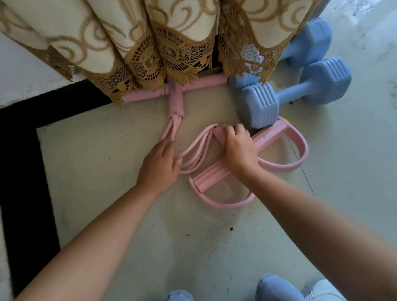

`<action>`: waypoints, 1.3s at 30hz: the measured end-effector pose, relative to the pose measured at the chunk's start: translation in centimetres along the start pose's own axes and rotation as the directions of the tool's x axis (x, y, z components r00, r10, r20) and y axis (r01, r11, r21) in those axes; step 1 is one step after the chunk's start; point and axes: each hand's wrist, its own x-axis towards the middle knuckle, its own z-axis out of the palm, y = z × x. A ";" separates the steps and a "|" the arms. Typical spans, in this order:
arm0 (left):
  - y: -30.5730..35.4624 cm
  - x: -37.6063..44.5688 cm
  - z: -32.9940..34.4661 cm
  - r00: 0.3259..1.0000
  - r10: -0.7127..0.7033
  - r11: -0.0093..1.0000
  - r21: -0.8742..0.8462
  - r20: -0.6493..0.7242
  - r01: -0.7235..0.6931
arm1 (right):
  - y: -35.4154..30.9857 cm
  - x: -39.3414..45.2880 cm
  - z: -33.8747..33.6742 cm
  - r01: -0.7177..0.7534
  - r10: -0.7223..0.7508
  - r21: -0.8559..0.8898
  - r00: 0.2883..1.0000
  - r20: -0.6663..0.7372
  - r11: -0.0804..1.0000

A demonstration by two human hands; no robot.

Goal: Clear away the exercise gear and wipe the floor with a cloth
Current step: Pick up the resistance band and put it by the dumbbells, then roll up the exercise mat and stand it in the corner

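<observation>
One pink pull-rope exerciser (216,149) lies on the pale floor (115,168) below a cream lace-edged curtain (141,45). Its foam T-handle (176,88) sits at the curtain's hem, partly tucked under the lace. From the handle a bundle of pink tubes (193,155) runs down, loops between the person's two hands, and ends at the footrest bar. Exactly how many tubes the bundle has cannot be told; several show. Two pink foot loops are visible: the near loop (221,203) below the right wrist and the far loop (301,149) to the right, touching the closer dumbbell.

The left hand (158,164) rests on the tubes at their bend, fingers curled over them and gripping the bundle against the floor. The right hand (237,148) has its fingers curled round the pink sleeve where the tubes join the footrest bar (270,136), holding it.

Two light-blue dumbbells sit at the right: the near dumbbell (298,91) lies just beside the exerciser, and the far dumbbell (311,41) is behind it, partly hidden by the curtain.

A black floor border (17,173) frames the left side. Two knees in blue jeans (278,291) show at the bottom edge. Dark specks dot the floor near the knees.
</observation>
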 end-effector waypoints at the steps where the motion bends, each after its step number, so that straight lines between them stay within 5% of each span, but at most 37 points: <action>1: 0.1 -0.3 0.1 1.000 -0.004 1.000 0.016 0.024 0.003 | 0.0 0.2 -0.2 -0.026 0.026 0.023 1.000 -0.015 0.999; 5: 0.9 -0.8 0.5 0.999 0.032 0.996 0.080 0.038 -0.035 | 0.3 1.0 -0.8 -0.098 0.098 0.010 0.994 -0.057 0.995; 14: 1.8 -0.6 -0.9 0.989 -0.027 0.955 0.295 0.145 -0.017 | 0.0 -0.5 -2.3 0.060 -0.040 -0.230 0.995 0.092 0.971; 25: 7.9 -15.4 -18.5 0.945 -0.304 0.919 0.297 0.121 0.258 | -12.5 -10.4 -20.4 0.409 -0.284 -0.294 0.877 0.387 0.864; 33: 14.0 -32.7 -31.6 0.811 -0.575 0.810 0.064 -0.110 0.583 | -23.9 -20.2 -36.0 0.768 -0.610 -0.273 0.631 0.480 0.579; 39: 22.0 -48.3 -32.9 0.534 -0.835 0.547 -0.089 -0.131 0.832 | -27.0 -32.7 -41.5 0.951 -0.751 -0.213 0.308 0.585 0.224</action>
